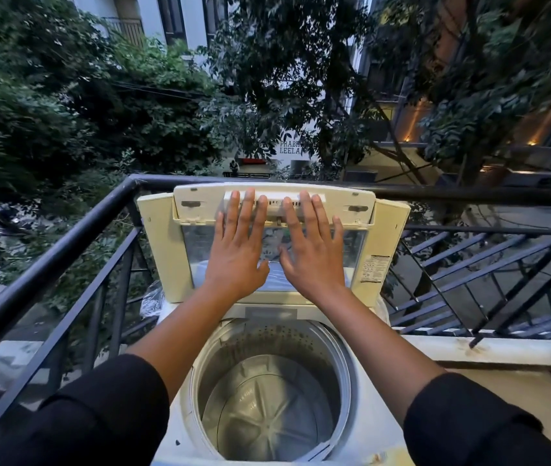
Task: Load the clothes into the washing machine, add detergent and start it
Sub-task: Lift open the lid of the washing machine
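I stand over the washing machine (381, 428), whose drum (272, 395) fills the lower middle of the frame and holds no clothes that I can see. The lid (361, 250) is swung up and folded back in the centre, and both my hands lie flat against it. My left hand (239, 245) and my right hand (311, 245) sit side by side, fingers straight and spread, gripping nothing; the fingertips reach the pale strip along the lid's top edge. I press like this, I think, to keep the folded lid standing against the black railing (66, 240) behind it, so the opening stays free for loading. No clothes or detergent are in view; they must be fetched from outside the frame. The task is barely begun, as I judge it. A crumpled clear plastic sheet (151, 302) lies just left of the lid's base.
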A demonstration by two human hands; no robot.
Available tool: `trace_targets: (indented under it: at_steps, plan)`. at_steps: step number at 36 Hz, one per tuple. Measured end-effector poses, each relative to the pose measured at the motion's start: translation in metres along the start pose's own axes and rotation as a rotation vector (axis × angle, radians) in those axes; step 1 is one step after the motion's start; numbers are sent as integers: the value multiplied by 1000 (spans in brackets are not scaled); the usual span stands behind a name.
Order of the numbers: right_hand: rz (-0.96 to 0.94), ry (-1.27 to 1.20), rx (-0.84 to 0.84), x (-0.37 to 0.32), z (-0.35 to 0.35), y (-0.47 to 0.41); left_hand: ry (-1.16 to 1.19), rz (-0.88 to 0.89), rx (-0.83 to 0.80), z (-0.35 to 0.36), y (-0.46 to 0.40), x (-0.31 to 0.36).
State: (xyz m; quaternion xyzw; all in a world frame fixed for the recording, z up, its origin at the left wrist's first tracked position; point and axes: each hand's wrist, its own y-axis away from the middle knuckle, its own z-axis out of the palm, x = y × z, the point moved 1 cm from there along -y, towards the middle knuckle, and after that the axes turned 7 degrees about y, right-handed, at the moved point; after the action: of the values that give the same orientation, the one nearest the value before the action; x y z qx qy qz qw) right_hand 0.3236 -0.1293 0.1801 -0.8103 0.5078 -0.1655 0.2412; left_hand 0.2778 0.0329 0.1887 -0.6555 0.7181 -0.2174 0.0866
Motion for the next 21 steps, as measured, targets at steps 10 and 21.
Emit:
trace_targets:
  at_steps: [10, 21]
  plan:
    - [-8, -37, -21, -3, -16, 9, 50, -6, 62, -11, 15, 9]
    - [-15, -93, 17, -8, -30, 29, 185, -20, 83, -17, 35, 25]
